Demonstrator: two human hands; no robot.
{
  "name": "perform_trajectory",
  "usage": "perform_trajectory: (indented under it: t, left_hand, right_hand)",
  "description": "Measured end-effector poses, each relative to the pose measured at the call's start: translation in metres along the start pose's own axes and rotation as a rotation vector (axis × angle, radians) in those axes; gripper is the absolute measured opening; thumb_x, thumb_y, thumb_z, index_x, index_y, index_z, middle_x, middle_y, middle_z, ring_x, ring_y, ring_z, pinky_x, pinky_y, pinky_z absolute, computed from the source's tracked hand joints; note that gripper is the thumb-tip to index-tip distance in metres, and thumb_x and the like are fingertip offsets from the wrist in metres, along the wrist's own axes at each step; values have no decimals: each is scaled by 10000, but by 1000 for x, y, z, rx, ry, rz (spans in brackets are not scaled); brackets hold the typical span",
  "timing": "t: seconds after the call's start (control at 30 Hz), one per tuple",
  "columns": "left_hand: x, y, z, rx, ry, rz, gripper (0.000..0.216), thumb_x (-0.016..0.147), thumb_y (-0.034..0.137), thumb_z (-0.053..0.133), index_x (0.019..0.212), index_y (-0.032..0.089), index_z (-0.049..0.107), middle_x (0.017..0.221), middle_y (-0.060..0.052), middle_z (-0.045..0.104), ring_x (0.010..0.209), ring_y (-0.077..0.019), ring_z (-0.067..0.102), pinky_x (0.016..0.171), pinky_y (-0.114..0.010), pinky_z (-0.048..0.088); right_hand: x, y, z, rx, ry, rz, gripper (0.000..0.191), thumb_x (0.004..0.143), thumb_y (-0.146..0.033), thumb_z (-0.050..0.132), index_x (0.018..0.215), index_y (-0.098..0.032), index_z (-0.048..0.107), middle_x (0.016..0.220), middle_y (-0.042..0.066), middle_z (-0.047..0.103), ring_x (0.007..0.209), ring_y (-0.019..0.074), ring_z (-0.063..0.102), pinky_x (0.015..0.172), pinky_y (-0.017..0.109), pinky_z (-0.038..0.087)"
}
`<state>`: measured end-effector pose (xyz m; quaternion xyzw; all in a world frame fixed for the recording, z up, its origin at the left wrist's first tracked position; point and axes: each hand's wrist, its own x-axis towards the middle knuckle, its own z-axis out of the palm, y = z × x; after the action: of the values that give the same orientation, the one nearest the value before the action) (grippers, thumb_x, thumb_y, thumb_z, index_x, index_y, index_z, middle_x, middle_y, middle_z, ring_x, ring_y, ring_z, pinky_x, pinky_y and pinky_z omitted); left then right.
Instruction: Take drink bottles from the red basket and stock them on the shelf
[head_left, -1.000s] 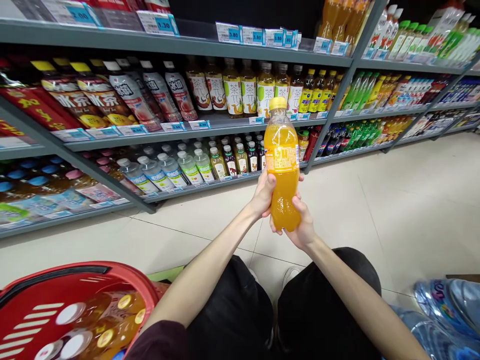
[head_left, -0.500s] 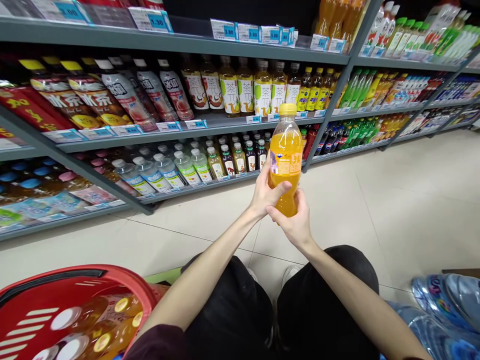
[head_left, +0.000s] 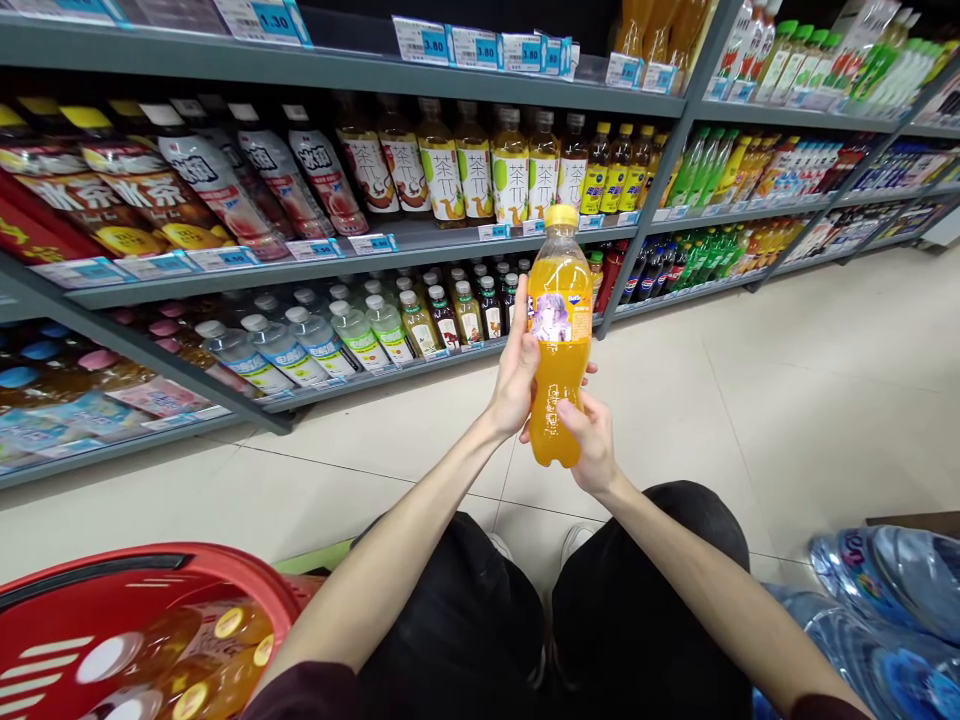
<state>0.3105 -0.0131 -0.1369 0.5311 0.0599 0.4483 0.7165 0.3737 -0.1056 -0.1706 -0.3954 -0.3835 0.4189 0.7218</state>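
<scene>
I hold an orange soda bottle [head_left: 558,330] with a yellow cap upright in front of me, between both hands. My left hand [head_left: 514,375] wraps the bottle's left side at mid height. My right hand [head_left: 591,445] grips it lower down on the right, near the base. The label now faces me and shows a printed figure. Behind the bottle runs a grey store shelf [head_left: 360,260] stocked with rows of drink bottles.
A red shopping basket [head_left: 142,620] with several orange bottles in it sits at the lower left. Packs of water bottles [head_left: 877,610] lie at the lower right. My knees in black trousers are below my arms. Pale tiled floor stretches to the right along the shelves.
The bottle has been turned in my hands, so a different side of the label now faces me. My right hand has shifted its grip on the lower part.
</scene>
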Motion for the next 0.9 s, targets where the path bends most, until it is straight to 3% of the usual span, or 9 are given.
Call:
perform_trajectory:
  t: [0.17, 0.37, 0.63, 0.77, 0.9]
  left_hand:
    - [3, -2, -1, 77, -22, 76, 874, 973, 689, 518, 1676, 358, 118, 1380, -131, 644, 992, -252, 746, 851, -416, 635]
    - [5, -5, -3, 540, 81, 390, 789, 934, 715, 557, 1614, 385, 330, 1560, -95, 485, 1380, -333, 537, 1105, -489, 505]
    - [-10, -10, 4, 745, 212, 580, 756, 910, 728, 581, 1533, 345, 387, 1375, -108, 547, 1228, -287, 573, 1009, -440, 514]
    - [-11, -8, 6, 692, 275, 557, 696, 935, 718, 539, 1503, 335, 413, 1345, -101, 555, 1210, -280, 577, 1009, -422, 503]
    - [-13, -5, 9, 654, 300, 516, 691, 937, 742, 495, 1484, 323, 439, 1394, -107, 535, 1241, -297, 565, 981, -412, 517]
  right_hand:
    - [3, 2, -4, 12, -13, -2, 383, 886, -533, 743, 915, -162, 650, 670, 24, 653, 575, 200, 649, 550, 329, 560]
    - [7, -7, -13, -54, -71, 23, 398, 845, -540, 777, 968, -177, 672, 799, 26, 656, 704, 172, 621, 596, 262, 505]
    - [-1, -15, -14, -202, -102, -5, 505, 869, -668, 711, 933, -169, 668, 836, 57, 667, 725, 191, 618, 625, 285, 503]
    - [0, -15, -16, -202, -136, 40, 500, 872, -647, 710, 946, -154, 674, 838, 55, 668, 698, 175, 604, 585, 265, 472]
    - [-2, -17, -14, -217, -145, 41, 496, 873, -647, 703, 973, -161, 677, 866, 65, 680, 778, 212, 645, 649, 289, 513]
